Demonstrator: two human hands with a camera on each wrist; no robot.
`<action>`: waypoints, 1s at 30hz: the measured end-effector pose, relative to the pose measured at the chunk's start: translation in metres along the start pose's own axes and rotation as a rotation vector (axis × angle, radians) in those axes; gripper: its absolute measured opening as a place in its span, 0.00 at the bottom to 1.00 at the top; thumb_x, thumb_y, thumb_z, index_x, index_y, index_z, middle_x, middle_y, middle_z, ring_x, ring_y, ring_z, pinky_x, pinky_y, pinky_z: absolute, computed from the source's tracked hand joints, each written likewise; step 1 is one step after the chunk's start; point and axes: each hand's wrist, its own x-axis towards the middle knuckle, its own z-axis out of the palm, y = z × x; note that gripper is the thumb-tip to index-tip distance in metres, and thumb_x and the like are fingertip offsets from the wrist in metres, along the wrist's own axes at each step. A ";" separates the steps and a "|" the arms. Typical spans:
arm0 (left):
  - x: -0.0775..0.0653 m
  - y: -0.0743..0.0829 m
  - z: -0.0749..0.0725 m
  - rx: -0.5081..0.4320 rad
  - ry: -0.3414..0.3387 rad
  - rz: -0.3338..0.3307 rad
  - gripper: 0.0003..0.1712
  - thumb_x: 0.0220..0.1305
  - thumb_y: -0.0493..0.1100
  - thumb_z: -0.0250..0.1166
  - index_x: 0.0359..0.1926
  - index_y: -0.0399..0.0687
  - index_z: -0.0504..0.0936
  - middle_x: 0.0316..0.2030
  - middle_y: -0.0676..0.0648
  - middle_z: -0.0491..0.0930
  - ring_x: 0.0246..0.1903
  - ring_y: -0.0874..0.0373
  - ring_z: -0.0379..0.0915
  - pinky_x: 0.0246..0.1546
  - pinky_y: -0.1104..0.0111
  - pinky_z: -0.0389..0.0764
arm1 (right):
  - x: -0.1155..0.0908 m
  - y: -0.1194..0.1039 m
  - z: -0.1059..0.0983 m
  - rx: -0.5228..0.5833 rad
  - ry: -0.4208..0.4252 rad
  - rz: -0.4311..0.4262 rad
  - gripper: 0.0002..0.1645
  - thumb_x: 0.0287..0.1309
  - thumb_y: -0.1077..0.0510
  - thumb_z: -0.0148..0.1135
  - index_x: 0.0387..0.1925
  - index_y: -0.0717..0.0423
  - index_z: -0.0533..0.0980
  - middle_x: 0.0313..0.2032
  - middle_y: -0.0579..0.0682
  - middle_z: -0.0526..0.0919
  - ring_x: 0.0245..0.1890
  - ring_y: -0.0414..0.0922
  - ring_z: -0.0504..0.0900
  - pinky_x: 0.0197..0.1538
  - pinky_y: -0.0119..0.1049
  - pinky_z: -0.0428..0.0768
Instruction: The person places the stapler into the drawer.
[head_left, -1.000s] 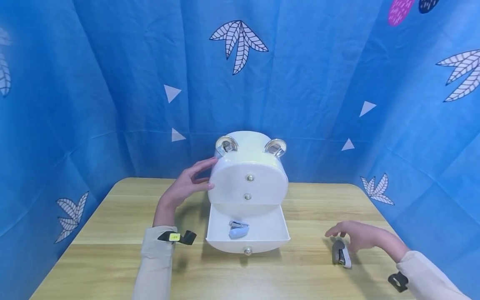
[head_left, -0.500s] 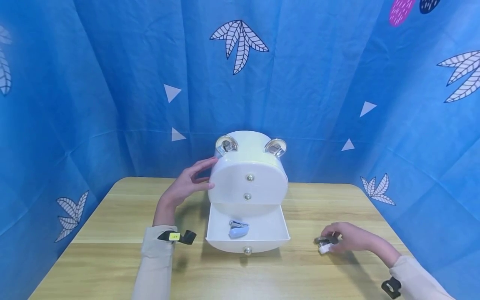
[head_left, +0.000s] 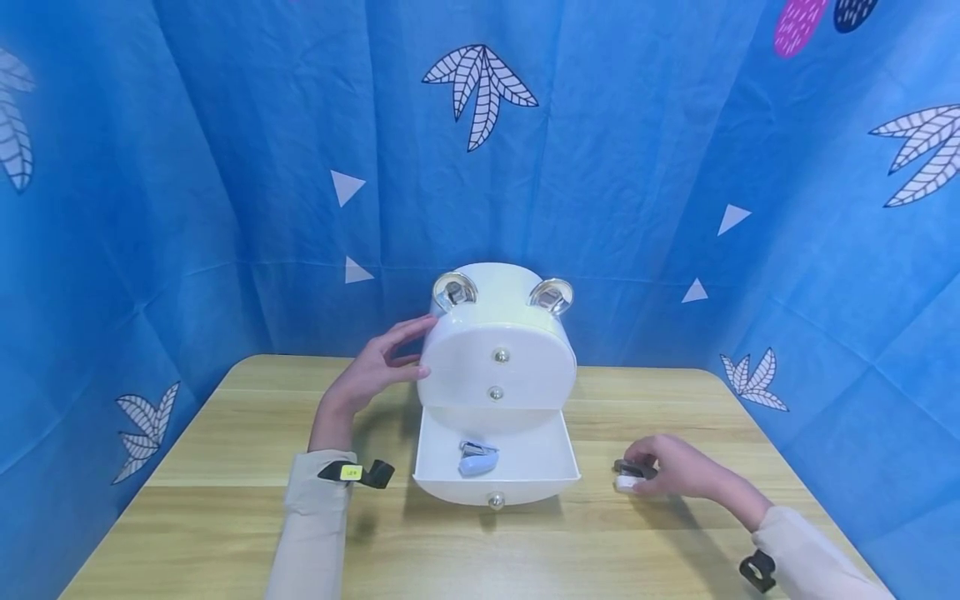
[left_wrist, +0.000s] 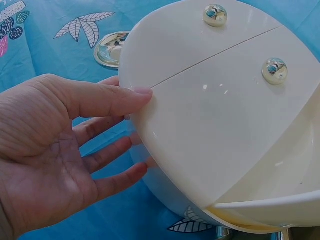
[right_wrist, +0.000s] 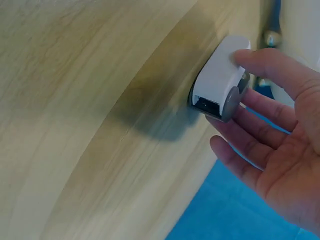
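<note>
A white drawer box (head_left: 495, 367) with rounded sides and shiny ear-like pieces on top stands on the table. My left hand (head_left: 371, 371) rests against its left side, thumb on the front face and fairly straight fingers along the side, as the left wrist view (left_wrist: 70, 135) shows. The lowest drawer (head_left: 442, 468) is pulled out, with a light blue stapler (head_left: 478, 460) lying inside. Right of the drawer, my right hand (head_left: 678, 468) holds a grey and white stapler (right_wrist: 222, 72) between thumb and fingers, just above the table.
Two upper drawers with round metallic knobs (head_left: 500, 356) are closed. The pale wooden table (head_left: 300, 533) extends around the box. Blue patterned cloth (head_left: 637, 167) hangs behind and on both sides.
My right hand has picked up the grey and white stapler and moved it left toward the drawer. The left hand and the box have stayed in place.
</note>
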 end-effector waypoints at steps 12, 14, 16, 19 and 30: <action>0.000 0.003 -0.001 0.004 0.001 -0.007 0.42 0.63 0.37 0.72 0.75 0.57 0.68 0.77 0.54 0.59 0.79 0.47 0.50 0.71 0.40 0.65 | 0.024 -0.065 -0.047 -0.119 0.159 -0.072 0.18 0.52 0.59 0.73 0.47 0.57 0.85 0.30 0.40 0.81 0.28 0.35 0.73 0.27 0.26 0.72; 0.000 0.002 0.000 0.004 0.000 -0.009 0.42 0.63 0.37 0.72 0.75 0.58 0.68 0.78 0.54 0.59 0.79 0.47 0.50 0.71 0.40 0.65 | 0.029 -0.082 -0.052 -0.134 0.154 -0.096 0.18 0.54 0.59 0.73 0.48 0.56 0.85 0.29 0.39 0.78 0.28 0.35 0.73 0.27 0.26 0.71; 0.000 0.002 0.000 0.005 0.001 -0.014 0.42 0.63 0.37 0.72 0.75 0.58 0.68 0.78 0.54 0.59 0.79 0.47 0.49 0.71 0.39 0.65 | 0.035 -0.095 -0.053 -0.145 0.147 -0.129 0.18 0.54 0.59 0.73 0.49 0.56 0.85 0.29 0.40 0.78 0.28 0.36 0.73 0.27 0.26 0.71; 0.000 0.001 0.000 0.006 0.007 -0.022 0.42 0.62 0.38 0.73 0.75 0.60 0.68 0.77 0.55 0.59 0.79 0.47 0.50 0.71 0.39 0.65 | 0.044 -0.111 -0.052 -0.166 0.122 -0.158 0.19 0.55 0.59 0.72 0.50 0.57 0.85 0.30 0.41 0.79 0.28 0.36 0.74 0.29 0.26 0.73; 0.001 -0.002 -0.002 0.005 0.003 -0.016 0.41 0.62 0.39 0.73 0.75 0.60 0.68 0.77 0.55 0.60 0.78 0.48 0.50 0.71 0.40 0.66 | 0.066 -0.133 -0.038 -0.223 0.065 -0.221 0.18 0.55 0.60 0.74 0.49 0.57 0.85 0.38 0.48 0.86 0.31 0.38 0.76 0.33 0.27 0.76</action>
